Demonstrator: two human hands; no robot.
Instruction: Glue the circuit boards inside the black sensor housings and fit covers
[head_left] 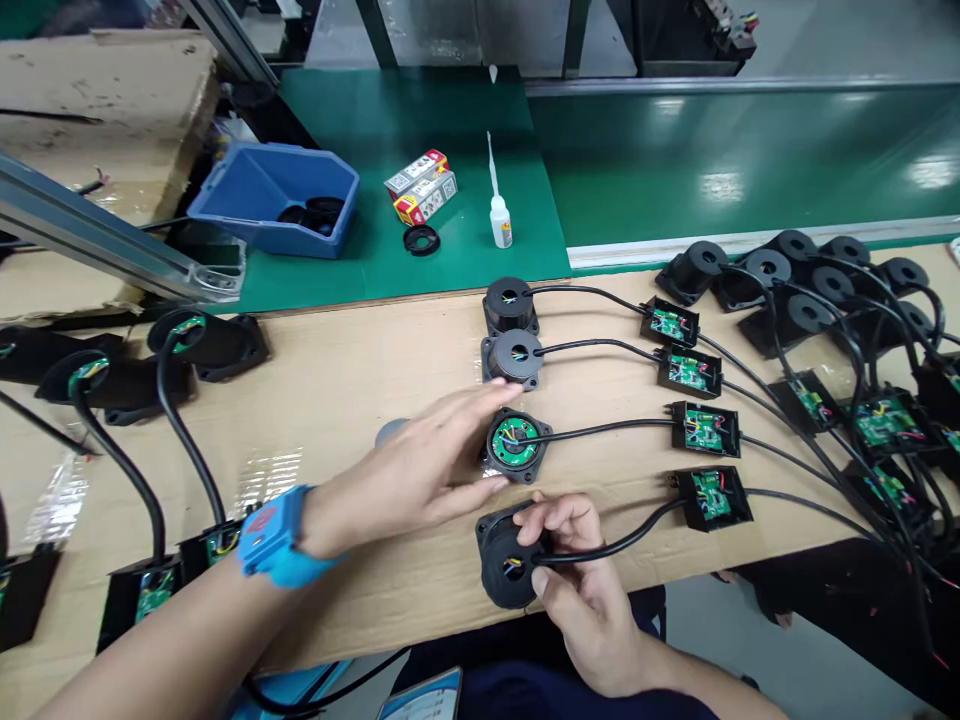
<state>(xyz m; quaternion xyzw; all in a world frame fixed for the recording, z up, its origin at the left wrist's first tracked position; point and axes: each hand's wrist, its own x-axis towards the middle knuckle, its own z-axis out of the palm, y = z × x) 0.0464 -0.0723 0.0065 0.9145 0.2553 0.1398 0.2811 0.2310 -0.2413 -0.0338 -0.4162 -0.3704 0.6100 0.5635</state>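
My left hand (420, 465) stretches flat across the cardboard-covered bench, fingers together, its tips resting against a round black housing with a green circuit board (516, 442) inside. A blue wristband (274, 535) sits on that wrist. My right hand (574, 560) pinches the black cable where it enters another round black housing (506, 565) at the bench's front edge. Each housing's cable runs right to a small open box with a green board (711, 495). Two more housings (511, 335) stand in a row behind.
A blue bin (274, 195) of black rings, small cartons (421, 185), a loose black ring (421, 240) and a glue bottle (500, 215) lie on the green mat. Several wired housings crowd the right (810, 290) and left (187, 340) of the bench. A green conveyor (750, 150) runs behind.
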